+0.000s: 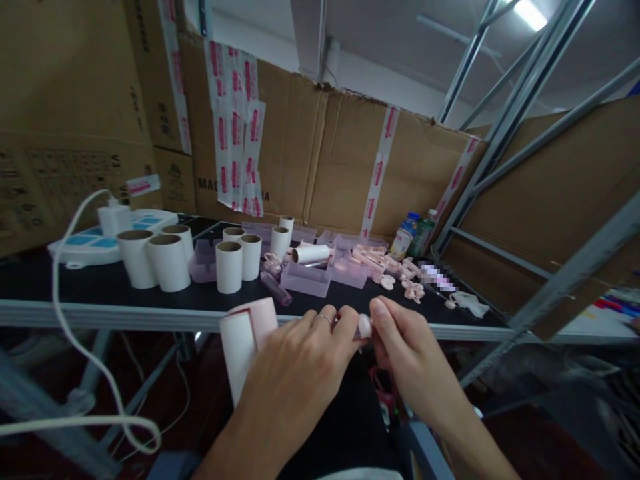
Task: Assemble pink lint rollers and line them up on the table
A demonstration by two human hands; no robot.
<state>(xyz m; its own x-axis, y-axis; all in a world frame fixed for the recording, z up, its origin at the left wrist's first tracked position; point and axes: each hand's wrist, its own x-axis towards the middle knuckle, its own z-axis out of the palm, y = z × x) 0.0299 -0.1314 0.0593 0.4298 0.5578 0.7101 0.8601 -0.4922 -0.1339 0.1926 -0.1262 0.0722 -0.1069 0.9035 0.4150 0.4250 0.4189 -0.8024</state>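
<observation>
One camera sits on the person's head. It looks forward and down, with the left hand (310,353) and right hand (410,350) close by, low in the view. Farther off, it sees the table (95,283), the cardboard wall (345,160) and some ceiling (390,60).

Ceiling tube (530,13) glares, upper right; below table (125,316) dim, detail apparently lost; frame edges stretched, soft.
</observation>
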